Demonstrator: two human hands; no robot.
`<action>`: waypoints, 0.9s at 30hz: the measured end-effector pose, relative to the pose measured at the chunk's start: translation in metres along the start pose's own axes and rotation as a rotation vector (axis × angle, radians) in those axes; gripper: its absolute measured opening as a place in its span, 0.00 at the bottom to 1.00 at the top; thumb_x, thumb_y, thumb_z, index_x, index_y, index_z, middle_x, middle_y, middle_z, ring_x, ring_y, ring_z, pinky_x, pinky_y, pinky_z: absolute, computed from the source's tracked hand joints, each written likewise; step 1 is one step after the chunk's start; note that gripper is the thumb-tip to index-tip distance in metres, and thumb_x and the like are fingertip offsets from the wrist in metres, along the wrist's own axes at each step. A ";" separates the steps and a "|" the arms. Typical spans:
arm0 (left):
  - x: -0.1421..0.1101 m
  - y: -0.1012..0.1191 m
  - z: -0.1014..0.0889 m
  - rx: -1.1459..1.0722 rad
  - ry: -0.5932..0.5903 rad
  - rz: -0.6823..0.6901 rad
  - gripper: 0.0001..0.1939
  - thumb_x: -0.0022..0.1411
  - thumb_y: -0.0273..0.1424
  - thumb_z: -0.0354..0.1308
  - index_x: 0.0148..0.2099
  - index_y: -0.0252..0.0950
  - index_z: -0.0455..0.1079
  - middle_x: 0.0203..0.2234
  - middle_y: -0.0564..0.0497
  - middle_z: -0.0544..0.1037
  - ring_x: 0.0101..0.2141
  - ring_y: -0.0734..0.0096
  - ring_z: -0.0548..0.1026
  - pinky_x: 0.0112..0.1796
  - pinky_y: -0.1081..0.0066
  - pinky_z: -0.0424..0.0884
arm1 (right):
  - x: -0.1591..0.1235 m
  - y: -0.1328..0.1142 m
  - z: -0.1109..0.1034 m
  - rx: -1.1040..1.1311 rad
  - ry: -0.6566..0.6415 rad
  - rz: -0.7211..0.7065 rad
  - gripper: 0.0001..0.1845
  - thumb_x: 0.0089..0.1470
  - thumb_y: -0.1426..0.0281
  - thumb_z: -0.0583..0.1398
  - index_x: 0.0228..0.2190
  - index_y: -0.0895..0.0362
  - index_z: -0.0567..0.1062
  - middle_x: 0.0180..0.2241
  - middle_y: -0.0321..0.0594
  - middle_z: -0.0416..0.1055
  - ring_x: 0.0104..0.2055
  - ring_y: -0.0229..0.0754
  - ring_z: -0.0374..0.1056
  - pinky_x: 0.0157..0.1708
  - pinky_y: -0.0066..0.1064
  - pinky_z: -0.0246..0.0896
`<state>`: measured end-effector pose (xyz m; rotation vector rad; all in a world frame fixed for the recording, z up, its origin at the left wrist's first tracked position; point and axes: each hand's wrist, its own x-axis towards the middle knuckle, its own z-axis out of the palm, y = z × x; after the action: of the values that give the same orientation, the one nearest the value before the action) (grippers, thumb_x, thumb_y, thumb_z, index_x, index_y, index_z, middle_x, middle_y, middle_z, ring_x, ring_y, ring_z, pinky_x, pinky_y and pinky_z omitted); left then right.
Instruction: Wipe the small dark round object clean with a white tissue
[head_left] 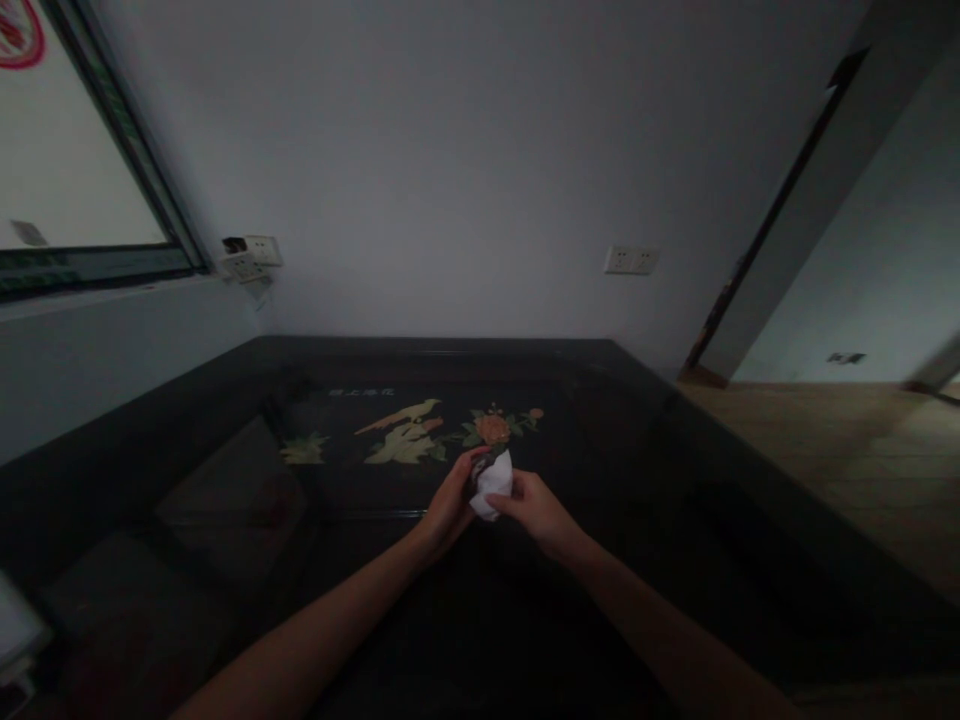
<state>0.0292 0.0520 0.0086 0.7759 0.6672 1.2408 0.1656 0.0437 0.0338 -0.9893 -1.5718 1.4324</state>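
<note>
Both hands meet over the dark, glossy tabletop. My right hand pinches a crumpled white tissue or cloth between thumb and fingers. From the other side, my left hand curls around a small dark object, partly covered by the white piece. The dim light hides what kind of object it is. The tissue touches that object and lies close to the left palm. Just beyond the fingers, a painted orange flower decorates the tabletop.
A painted bird on a rock is left of the flower. Wall sockets sit above the table's back edge, and more sockets near the window. At the lower left edge stands a white object. Wooden floor lies to the right.
</note>
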 end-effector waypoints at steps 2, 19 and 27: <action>0.000 0.000 0.000 0.004 0.014 -0.006 0.18 0.58 0.41 0.55 0.48 0.38 0.69 0.38 0.49 0.75 0.36 0.67 0.71 0.36 0.71 0.66 | -0.001 -0.002 0.000 -0.008 -0.016 -0.002 0.14 0.47 0.73 0.60 0.39 0.61 0.73 0.36 0.42 0.76 0.41 0.47 0.71 0.43 0.37 0.64; 0.005 0.002 -0.005 -0.086 0.010 -0.103 0.17 0.58 0.38 0.56 0.49 0.37 0.69 0.40 0.47 0.77 0.42 0.64 0.72 0.46 0.67 0.64 | -0.008 -0.010 -0.010 -1.323 -0.307 -0.398 0.13 0.57 0.78 0.51 0.40 0.60 0.73 0.39 0.47 0.75 0.43 0.44 0.69 0.46 0.34 0.57; -0.005 0.011 0.000 -0.203 -0.223 -0.143 0.15 0.56 0.28 0.58 0.47 0.37 0.69 0.43 0.47 0.74 0.42 0.66 0.72 0.47 0.65 0.64 | -0.010 -0.024 -0.024 -1.106 -0.078 -0.385 0.15 0.54 0.79 0.53 0.40 0.57 0.75 0.40 0.42 0.76 0.43 0.43 0.69 0.44 0.33 0.58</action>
<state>0.0217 0.0489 0.0178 0.6730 0.4007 1.0545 0.1908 0.0428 0.0590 -1.0994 -2.4970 0.2533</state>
